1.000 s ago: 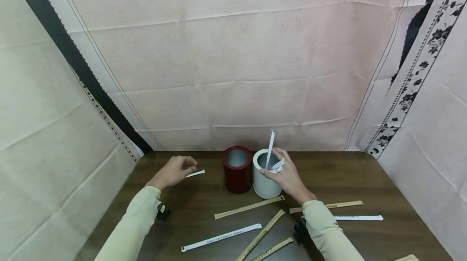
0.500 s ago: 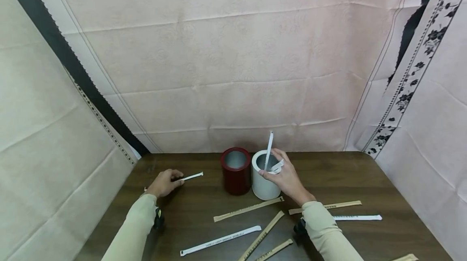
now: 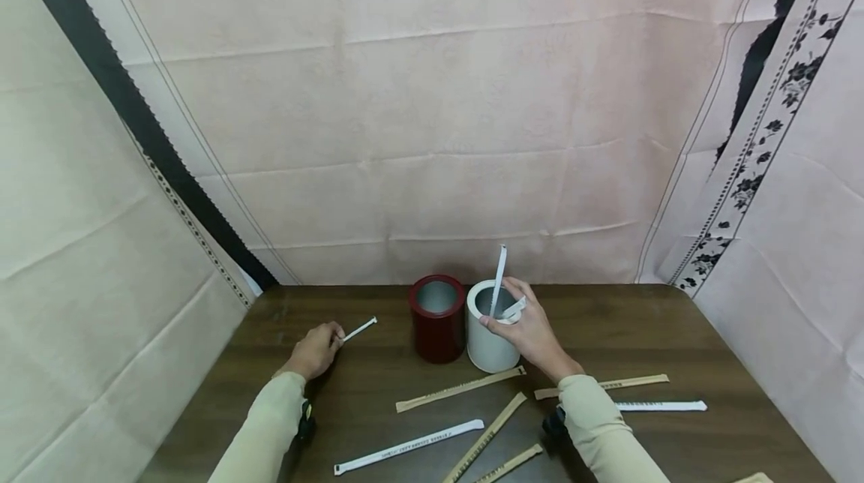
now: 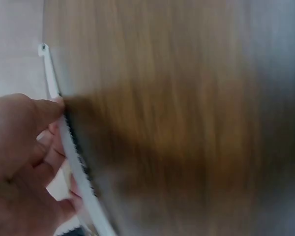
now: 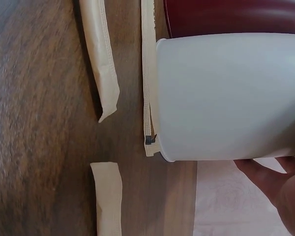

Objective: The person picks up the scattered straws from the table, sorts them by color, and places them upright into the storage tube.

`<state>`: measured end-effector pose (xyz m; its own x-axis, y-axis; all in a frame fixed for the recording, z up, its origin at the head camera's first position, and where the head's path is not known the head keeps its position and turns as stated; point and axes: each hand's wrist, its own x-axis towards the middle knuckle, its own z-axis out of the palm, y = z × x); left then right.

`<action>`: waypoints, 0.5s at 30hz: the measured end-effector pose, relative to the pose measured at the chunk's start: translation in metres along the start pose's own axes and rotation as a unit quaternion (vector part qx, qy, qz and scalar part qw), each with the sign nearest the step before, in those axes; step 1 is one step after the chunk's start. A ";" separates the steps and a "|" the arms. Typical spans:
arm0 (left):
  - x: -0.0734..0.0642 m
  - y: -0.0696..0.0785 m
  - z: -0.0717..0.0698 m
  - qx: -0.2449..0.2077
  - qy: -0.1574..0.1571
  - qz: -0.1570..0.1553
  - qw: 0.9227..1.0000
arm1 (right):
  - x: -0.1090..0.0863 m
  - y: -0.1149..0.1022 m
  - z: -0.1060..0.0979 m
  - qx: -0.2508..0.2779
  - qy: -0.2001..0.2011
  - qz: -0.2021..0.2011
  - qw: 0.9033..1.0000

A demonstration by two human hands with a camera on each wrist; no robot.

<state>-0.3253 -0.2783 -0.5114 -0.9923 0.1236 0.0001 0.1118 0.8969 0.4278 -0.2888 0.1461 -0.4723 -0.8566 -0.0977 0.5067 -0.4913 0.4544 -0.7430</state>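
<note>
Here's your left hand [image 3: 313,352], thumb and fingers pinched together on a slim white stick [image 3: 360,328], one end poking out past the fingertips towards the cups. Look at that stick: long, narrow and flat, a crimped tip with a small dark spot, a row of dark marks down one edge behind your thumb. Over to the right of that pinch, your right hand [image 3: 529,337] is clamped on the white cup [image 3: 493,344] near its rim, the red cup [image 3: 437,325] standing just beside it, between your two hands. A second white stick [image 3: 499,280] leans up out of the white cup, and a short white end [image 3: 515,307] shows at the rim by your right fingers. Nearer you than both grips lie tan sticks [image 3: 486,436] and another white one [image 3: 408,447]. Now the views: the head camera gives only the stick's end, while your left wrist camera follows its length back across the palm. Your right wrist camera catches a tan stick [image 5: 150,73] right along the white cup's base, touching or not you can't tell, and it misses the cup's mouth, which the head view shows.
</note>
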 end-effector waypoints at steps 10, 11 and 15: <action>-0.027 0.015 0.013 0.049 0.026 -0.005 0.998 | -0.008 0.002 0.008 0.010 0.010 0.037 0.999; -0.030 0.014 0.012 0.047 0.027 -0.009 0.999 | -0.006 0.001 0.010 0.009 0.010 0.037 0.999; -0.039 0.011 0.009 0.033 0.041 -0.014 0.999 | 0.001 -0.008 0.011 0.010 0.012 0.038 0.999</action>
<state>-0.2846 -0.2700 -0.5147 -0.9958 0.0651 0.0639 0.0842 0.9257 0.3687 -0.2872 0.1322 -0.4707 -0.8875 -0.0431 0.4588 -0.4288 0.4415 -0.7881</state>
